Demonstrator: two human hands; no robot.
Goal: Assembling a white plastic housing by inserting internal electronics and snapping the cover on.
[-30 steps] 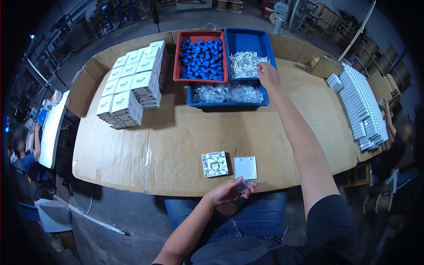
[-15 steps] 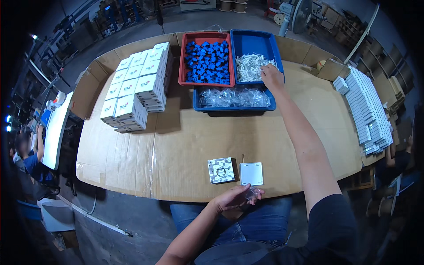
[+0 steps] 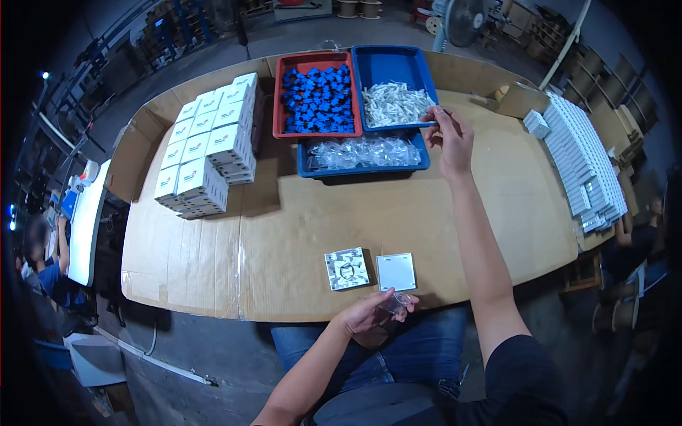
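My left hand [image 3: 366, 312], at the table's near edge, is curled around a small clear plastic bag [image 3: 399, 302]. Just beyond it lies a flat white square plate [image 3: 396, 272]. To the left of the plate is a grey-and-white patterned square piece [image 3: 347, 269] with a dark ring on its face. My right hand [image 3: 453, 138] is beside the front right corner of a blue bin [image 3: 387, 64], fingers pinched together. Whatever is in the pinch is too small to make out. Small white, slender pieces [image 3: 396, 106] lie in that bin.
A red bin [image 3: 284, 126] of blue parts and a lower blue bin [image 3: 304, 170] of clear plastic bags adjoin. White boxes [image 3: 206, 145] are stacked at left, more white stacked pieces [image 3: 586, 163] at right. Cardboard walls [image 3: 469, 71] edge the table. Other people [image 3: 53, 266] are beyond it.
My right hand has come up out of the white pieces and back toward me, over the bin's near right corner. The left hand still holds the clear bag; the view has shifted slightly.
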